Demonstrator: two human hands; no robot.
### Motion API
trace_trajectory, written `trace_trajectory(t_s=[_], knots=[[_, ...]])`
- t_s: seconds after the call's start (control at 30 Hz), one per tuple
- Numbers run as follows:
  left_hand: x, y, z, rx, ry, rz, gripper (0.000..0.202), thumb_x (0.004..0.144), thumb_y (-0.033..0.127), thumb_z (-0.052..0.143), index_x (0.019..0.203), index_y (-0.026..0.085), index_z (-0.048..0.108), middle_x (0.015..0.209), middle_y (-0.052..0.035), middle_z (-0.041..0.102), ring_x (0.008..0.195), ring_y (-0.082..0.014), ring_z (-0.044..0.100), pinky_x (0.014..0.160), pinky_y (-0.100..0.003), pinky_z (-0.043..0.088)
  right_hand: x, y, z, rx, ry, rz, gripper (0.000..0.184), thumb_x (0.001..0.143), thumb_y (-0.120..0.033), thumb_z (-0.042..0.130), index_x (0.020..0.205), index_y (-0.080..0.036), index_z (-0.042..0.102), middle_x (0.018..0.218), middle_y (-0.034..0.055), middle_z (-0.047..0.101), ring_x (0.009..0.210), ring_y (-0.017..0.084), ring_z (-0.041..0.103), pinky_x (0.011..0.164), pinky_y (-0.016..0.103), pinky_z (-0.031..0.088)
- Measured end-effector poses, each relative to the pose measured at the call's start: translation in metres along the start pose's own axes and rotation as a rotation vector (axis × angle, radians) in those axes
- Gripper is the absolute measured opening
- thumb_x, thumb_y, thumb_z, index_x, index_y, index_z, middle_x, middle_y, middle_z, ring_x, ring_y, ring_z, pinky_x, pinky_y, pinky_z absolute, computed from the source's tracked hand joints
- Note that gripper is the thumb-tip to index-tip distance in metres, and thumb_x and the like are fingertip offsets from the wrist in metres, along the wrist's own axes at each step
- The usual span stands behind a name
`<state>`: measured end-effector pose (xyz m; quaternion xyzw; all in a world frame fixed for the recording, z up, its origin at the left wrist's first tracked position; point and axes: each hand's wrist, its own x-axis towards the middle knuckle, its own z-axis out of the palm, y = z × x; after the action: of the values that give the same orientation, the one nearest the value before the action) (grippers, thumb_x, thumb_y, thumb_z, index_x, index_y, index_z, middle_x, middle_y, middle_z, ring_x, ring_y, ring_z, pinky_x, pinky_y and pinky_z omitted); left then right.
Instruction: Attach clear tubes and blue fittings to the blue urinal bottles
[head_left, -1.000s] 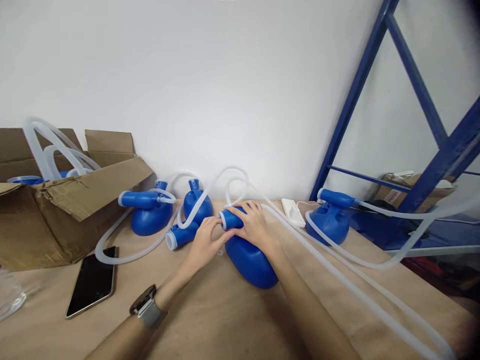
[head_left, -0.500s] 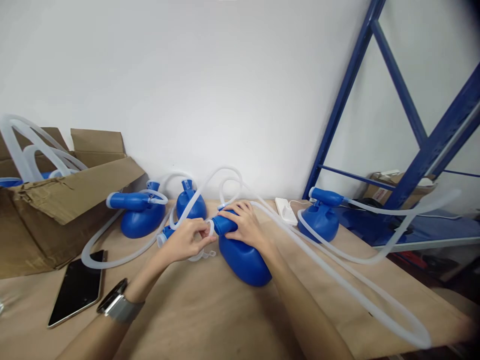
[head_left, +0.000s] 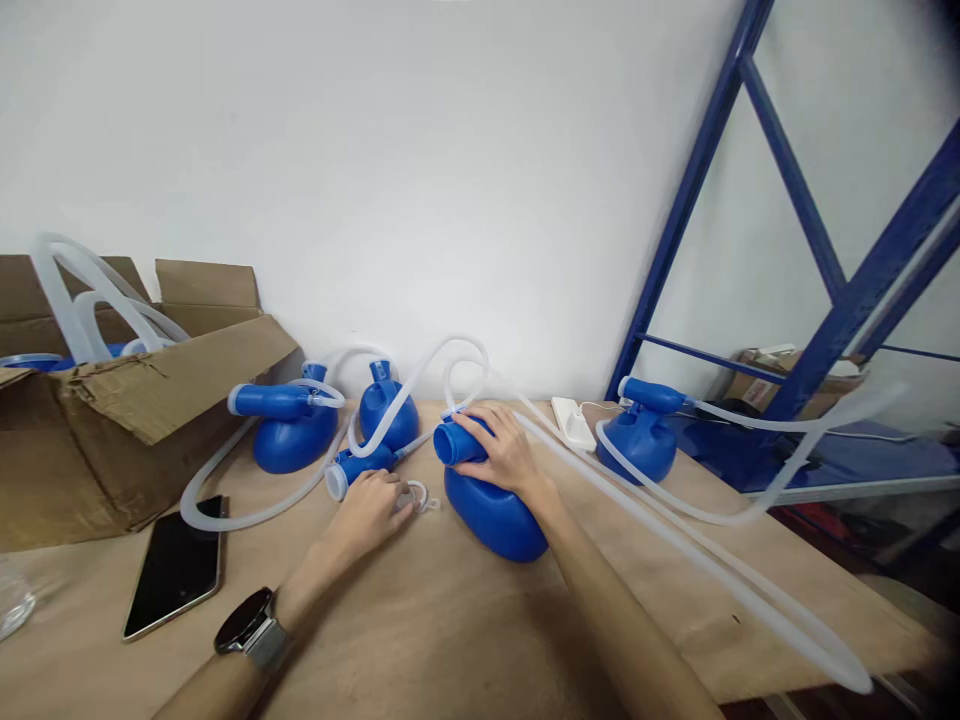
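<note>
Right hand (head_left: 504,452) firmly grasps the neck of a blue plastic urinal bottle (head_left: 491,515), holding it steady, while left hand (head_left: 367,515) sits against a clear plastic ring (head_left: 415,497), grip unclear.

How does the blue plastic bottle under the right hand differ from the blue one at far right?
The near bottle lies under the right hand; the far bottle stands untouched. The near neck points left, open; the far neck points right, into a clear tube. Both are blue.
</note>
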<state>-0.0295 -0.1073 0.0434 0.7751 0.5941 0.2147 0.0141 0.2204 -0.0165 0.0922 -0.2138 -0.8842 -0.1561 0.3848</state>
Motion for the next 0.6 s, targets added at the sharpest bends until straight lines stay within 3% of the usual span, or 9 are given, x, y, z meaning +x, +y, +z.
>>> trace_trajectory(t_s=[0.07,0.13,0.2,0.27,0.3,0.4,0.47,0.57,0.6], knots=[[0.002,0.006,-0.010,-0.043,0.040,-0.069,0.041,0.098,0.047,0.050,0.090,0.016,0.076,0.084,-0.0143,0.074,0.085,-0.0318,0.070,0.083,-0.043,0.051,-0.001,-0.001,0.002,-0.052,0.032,-0.144,0.062,0.088,-0.048,0.077,0.143,-0.021,0.063,0.128,0.0163,0.068,0.121,0.035,0.059,0.104,0.050,0.047],[0.002,0.015,-0.022,-0.238,0.110,-0.071,0.045,0.097,0.049,0.051,0.117,0.014,0.072,0.101,-0.0156,0.075,0.091,-0.0310,0.070,0.084,-0.043,0.053,0.000,-0.011,0.002,-0.071,0.099,-0.217,0.059,0.092,-0.048,0.073,0.142,-0.019,0.062,0.128,0.0176,0.068,0.122,0.035,0.058,0.105,0.051,0.046],[-0.002,0.026,-0.031,-0.549,0.134,0.006,0.061,0.094,0.049,0.058,0.146,0.018,0.053,0.134,-0.0170,0.068,0.110,-0.0307,0.068,0.088,-0.041,0.056,0.003,-0.027,0.000,-0.063,0.171,-0.187,0.058,0.096,-0.045,0.069,0.144,-0.016,0.059,0.128,0.0184,0.068,0.122,0.035,0.058,0.106,0.052,0.045],[-0.008,0.036,-0.035,-0.820,0.092,0.062,0.075,0.091,0.050,0.064,0.157,0.023,0.038,0.154,-0.0167,0.052,0.123,-0.0309,0.064,0.090,-0.038,0.058,0.006,-0.049,-0.003,-0.047,0.195,-0.104,0.058,0.099,-0.041,0.065,0.149,-0.015,0.053,0.130,0.0186,0.067,0.124,0.034,0.057,0.109,0.053,0.045],[-0.011,0.039,-0.035,-0.910,0.088,0.043,0.077,0.090,0.051,0.067,0.156,0.024,0.038,0.156,-0.0164,0.050,0.122,-0.0307,0.064,0.088,-0.037,0.059,0.006,-0.060,-0.005,-0.037,0.187,-0.076,0.058,0.100,-0.038,0.064,0.151,-0.015,0.050,0.132,0.0187,0.066,0.127,0.034,0.056,0.109,0.053,0.045],[-0.016,0.037,-0.027,-1.018,0.192,-0.155,0.065,0.082,0.057,0.073,0.132,0.018,0.058,0.125,-0.0133,0.070,0.098,-0.0276,0.071,0.075,-0.034,0.059,0.002,-0.090,-0.012,0.059,0.166,-0.052,0.058,0.099,-0.036,0.065,0.150,-0.014,0.047,0.138,0.0206,0.061,0.133,0.034,0.053,0.109,0.051,0.047],[-0.016,0.028,-0.021,-1.052,0.238,-0.299,0.059,0.076,0.063,0.075,0.110,0.016,0.066,0.095,-0.0074,0.073,0.081,-0.0246,0.069,0.068,-0.033,0.057,-0.009,-0.104,-0.017,0.183,0.255,-0.005,0.046,0.097,-0.034,0.068,0.137,-0.015,0.055,0.130,0.0191,0.064,0.125,0.032,0.059,0.103,0.048,0.052],[-0.016,0.008,-0.014,-1.204,0.285,-0.450,0.058,0.072,0.065,0.077,0.103,0.017,0.064,0.082,-0.0021,0.068,0.071,-0.0213,0.068,0.065,-0.032,0.056,-0.036,-0.117,-0.022,0.398,0.406,0.255,0.005,0.098,-0.026,0.062,0.100,-0.021,0.064,0.090,0.0057,0.068,0.086,0.022,0.066,0.078,0.036,0.055],[-0.017,0.002,-0.012,-1.266,0.297,-0.480,0.057,0.072,0.063,0.078,0.103,0.017,0.063,0.080,-0.0011,0.068,0.068,-0.0203,0.068,0.064,-0.032,0.056,-0.045,-0.119,-0.022,0.486,0.356,0.393,0.014,0.101,-0.027,0.058,0.089,-0.022,0.063,0.079,0.0025,0.065,0.075,0.020,0.063,0.069,0.032,0.052]])
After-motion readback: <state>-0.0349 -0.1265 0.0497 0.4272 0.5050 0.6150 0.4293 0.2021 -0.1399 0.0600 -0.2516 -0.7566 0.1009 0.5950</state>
